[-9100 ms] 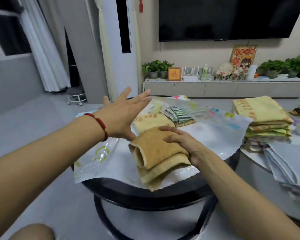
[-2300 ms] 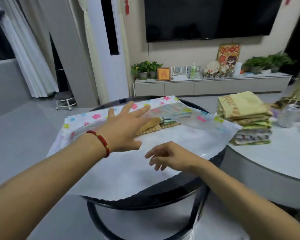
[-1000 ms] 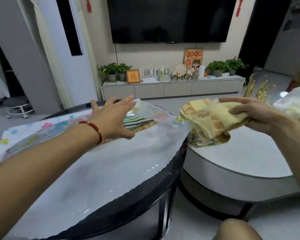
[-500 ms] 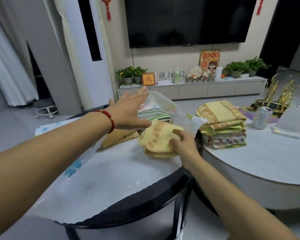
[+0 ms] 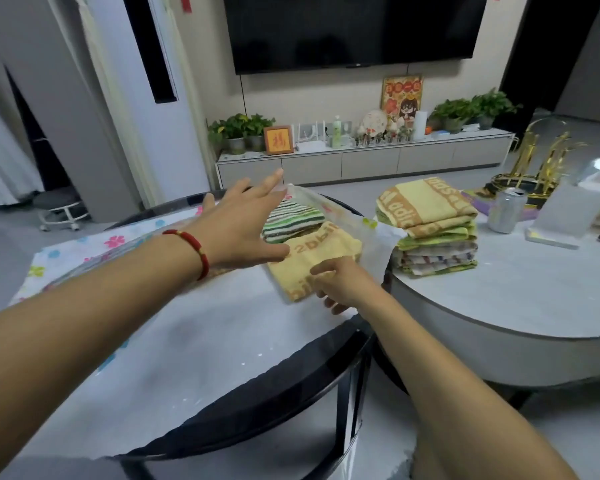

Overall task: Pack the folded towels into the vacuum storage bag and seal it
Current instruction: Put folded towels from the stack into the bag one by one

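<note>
The right hand [image 5: 340,284] grips the near edge of a folded yellow towel [image 5: 314,258] lying at the mouth of the vacuum bag [image 5: 174,337] on the dark round counter [image 5: 257,420]. At its ten o'clock the left hand [image 5: 239,226] spreads wide, lifting the bag's clear flap. A striped towel [image 5: 291,220] lies inside at twelve o'clock; the towel stack [image 5: 430,226] sits at two o'clock.

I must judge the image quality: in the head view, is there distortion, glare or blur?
Head view: wide-angle bending at the edges, the forearms stretched; soft sheen on the vacuum bag; the yellow towel and both hands slightly soft; the lighting is dim and even.
</note>
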